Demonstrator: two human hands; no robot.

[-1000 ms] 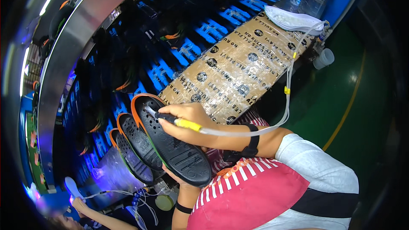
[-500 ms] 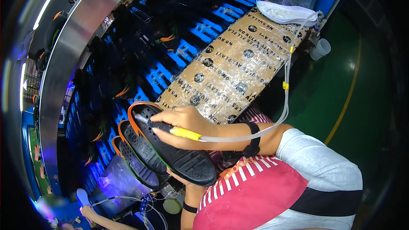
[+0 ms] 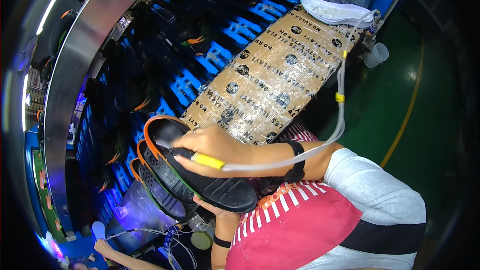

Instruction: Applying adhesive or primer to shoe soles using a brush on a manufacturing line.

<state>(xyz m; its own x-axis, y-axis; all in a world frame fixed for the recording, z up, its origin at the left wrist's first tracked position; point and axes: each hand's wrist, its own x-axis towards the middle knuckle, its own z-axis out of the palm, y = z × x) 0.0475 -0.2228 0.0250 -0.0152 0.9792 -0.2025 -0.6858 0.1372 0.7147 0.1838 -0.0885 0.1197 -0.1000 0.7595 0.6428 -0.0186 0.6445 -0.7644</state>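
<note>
My left hand (image 3: 217,207) grips a black shoe sole (image 3: 220,185) from beneath, near its wide end; most of its fingers are hidden. The sole has an orange raised rim and a thin green edge. Two similar soles, a middle sole (image 3: 171,182) and an outer sole (image 3: 159,195), fan out behind it on the left. My right hand (image 3: 207,145) is closed around a hose-fed brush with yellow tape (image 3: 209,161), over the top sole's cupped end. The brush's tip is smeared by motion. Its clear hose (image 3: 295,161) runs along my forearm.
A cardboard-covered board (image 3: 270,80) lies beyond my hands, with a white shoe sole (image 3: 335,12) at its far end. Blue conveyor slats (image 3: 215,57) carry dark soles. A white cup (image 3: 376,55) hangs at the right. At lower left, another person's hand (image 3: 102,247) holds a light-blue sole.
My right hand has shifted slightly left and down, with the brush now blurred inside the sole. The top sole has tilted a little. The hose has swung slightly right.
</note>
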